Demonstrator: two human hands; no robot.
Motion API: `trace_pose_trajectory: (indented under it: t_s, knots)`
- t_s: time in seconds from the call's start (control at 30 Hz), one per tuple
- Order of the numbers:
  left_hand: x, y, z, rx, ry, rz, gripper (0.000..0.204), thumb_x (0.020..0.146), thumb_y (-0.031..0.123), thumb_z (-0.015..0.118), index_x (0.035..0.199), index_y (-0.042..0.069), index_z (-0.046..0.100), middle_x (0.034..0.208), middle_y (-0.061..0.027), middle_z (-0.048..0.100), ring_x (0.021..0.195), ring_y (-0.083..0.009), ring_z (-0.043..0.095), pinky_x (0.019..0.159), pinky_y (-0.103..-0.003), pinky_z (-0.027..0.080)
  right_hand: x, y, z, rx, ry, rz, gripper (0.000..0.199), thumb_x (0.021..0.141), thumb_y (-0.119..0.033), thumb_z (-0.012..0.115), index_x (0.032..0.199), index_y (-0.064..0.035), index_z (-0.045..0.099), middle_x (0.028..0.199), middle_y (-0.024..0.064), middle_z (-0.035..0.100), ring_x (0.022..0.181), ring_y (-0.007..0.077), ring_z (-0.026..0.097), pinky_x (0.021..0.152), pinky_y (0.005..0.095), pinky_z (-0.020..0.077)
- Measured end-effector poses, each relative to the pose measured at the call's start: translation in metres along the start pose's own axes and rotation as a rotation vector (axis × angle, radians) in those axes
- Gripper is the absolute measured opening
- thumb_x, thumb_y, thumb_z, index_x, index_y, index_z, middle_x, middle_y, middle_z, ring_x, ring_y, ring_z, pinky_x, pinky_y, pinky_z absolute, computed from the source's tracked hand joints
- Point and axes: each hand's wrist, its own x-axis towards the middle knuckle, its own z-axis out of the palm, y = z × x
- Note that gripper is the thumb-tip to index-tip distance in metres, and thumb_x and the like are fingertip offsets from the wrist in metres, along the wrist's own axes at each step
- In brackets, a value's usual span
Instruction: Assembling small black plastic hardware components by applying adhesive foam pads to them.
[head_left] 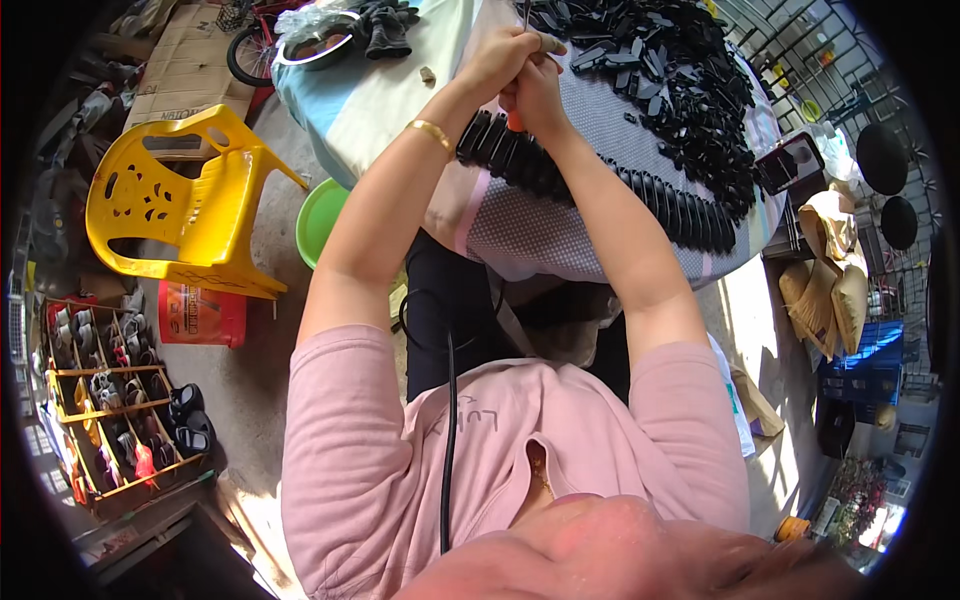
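Observation:
My two hands meet over the far middle of the table. My left hand (497,62) is closed, its fingers bent over beside the right one; what it grips is hidden. My right hand (540,98) is wrapped round a tool with an orange handle (515,122), whose end sticks out below the fist. A thin dark shaft (527,12) rises above the hands; I cannot tell whether it belongs to that tool. Beneath my forearms runs a long row of black slender pieces (665,205), standing side by side. Right of my hands spreads a heap of loose black pieces (690,105).
The cloth-covered table (480,230) also holds a bowl (322,50), dark gloves (388,28) and a phone (790,162) at its right edge. To the left stand a yellow plastic chair (215,200), a green basin (318,222), a red bucket (200,312) and a shoe rack (110,390).

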Motion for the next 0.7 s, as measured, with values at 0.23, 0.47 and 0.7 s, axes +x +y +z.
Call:
trace_pose_trajectory:
  t_s: [0.23,0.47,0.7]
  knots:
    - [-0.019,-0.004,-0.001,-0.042,0.011,-0.012,0.034,0.081,0.014,0.042,0.098,-0.004,0.065,0.081,-0.0172,0.065,0.074,-0.0205,0.063,0.061,-0.027,0.052,-0.018,-0.002,0.010,-0.056,0.022,0.015,0.025,0.089,-0.018,0.042,0.067,-0.0060,0.044,0.049,-0.0005,0.040,0.035,0.0083,0.037,0.033,0.0227,0.0296]
    - [-0.015,0.001,0.013,0.132,0.015,0.061,0.035,0.081,0.014,0.041,0.099,-0.005,0.065,0.078,-0.0149,0.065,0.069,-0.0180,0.063,0.061,-0.026,0.051,-0.016,0.003,0.006,-0.003,0.132,-0.125,0.024,0.089,-0.016,0.041,0.067,-0.0047,0.046,0.050,0.0018,0.044,0.036,0.0098,0.040,0.033,0.0230,0.0314]
    - [-0.016,0.012,0.001,-0.005,0.015,-0.030,0.036,0.080,0.013,0.041,0.103,-0.006,0.062,0.081,-0.0185,0.065,0.074,-0.0206,0.064,0.064,-0.028,0.052,-0.007,-0.003,0.008,-0.029,0.021,0.044,0.025,0.088,-0.015,0.041,0.065,-0.0044,0.045,0.047,0.0021,0.041,0.034,0.0104,0.039,0.033,0.0239,0.0319]
